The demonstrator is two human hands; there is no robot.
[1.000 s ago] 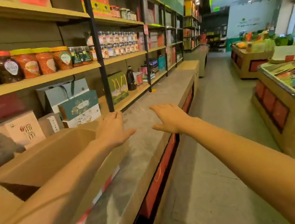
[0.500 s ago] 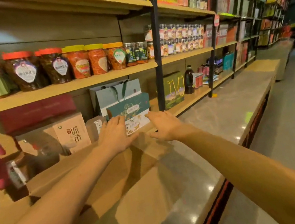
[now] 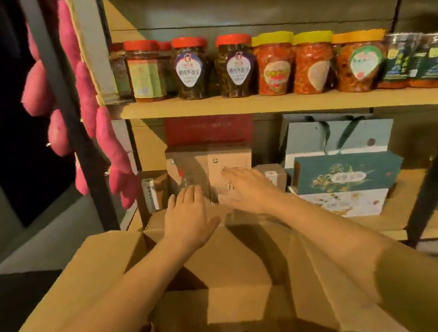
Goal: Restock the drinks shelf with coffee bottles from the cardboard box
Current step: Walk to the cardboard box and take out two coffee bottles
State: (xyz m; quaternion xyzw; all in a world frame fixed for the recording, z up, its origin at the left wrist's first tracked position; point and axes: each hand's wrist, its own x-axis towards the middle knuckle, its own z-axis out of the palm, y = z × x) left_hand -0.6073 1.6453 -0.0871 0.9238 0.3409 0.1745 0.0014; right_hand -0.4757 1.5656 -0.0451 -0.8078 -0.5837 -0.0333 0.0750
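Left hand (image 3: 189, 218) and right hand (image 3: 249, 189) are being held flat, fingers released, grasping nothing, over the far edge of the open cardboard box (image 3: 93, 271).

A wooden shelf board (image 3: 274, 104) carries a row of jars: dark-filled jars with red lids (image 3: 192, 68) at the left, red-filled jars with yellow lids (image 3: 274, 65) to their right. Below it stand a red box (image 3: 208, 128), a pale blue gift bag (image 3: 335, 135) and, in front of the bag, a teal gift box (image 3: 348, 175). Pink plush items (image 3: 89, 101) hang beside a black upright post (image 3: 66, 105).
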